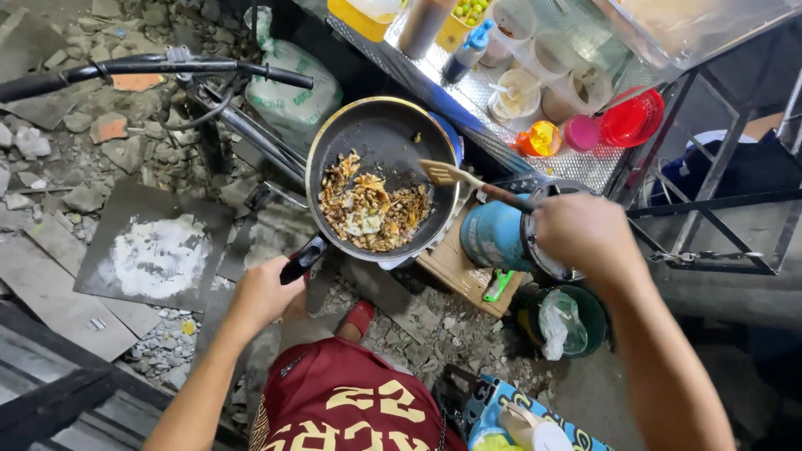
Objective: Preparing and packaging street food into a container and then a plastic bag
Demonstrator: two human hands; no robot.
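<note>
The black pan [380, 175] is kept steady by its handle [301, 259], gripped tight in the left hand [263, 292] at seven o'clock. A wooden spatula [468, 179] is clasped by the right hand [585, 234] at three o'clock, its blade tipped over the fried food [368, 209].

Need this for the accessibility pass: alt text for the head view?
Seen from above, a person's left hand grips the handle of a black frying pan of chopped fried food, while the right hand holds a slotted spatula over it. A blue gas canister sits beside it on rubble-strewn ground.
</note>
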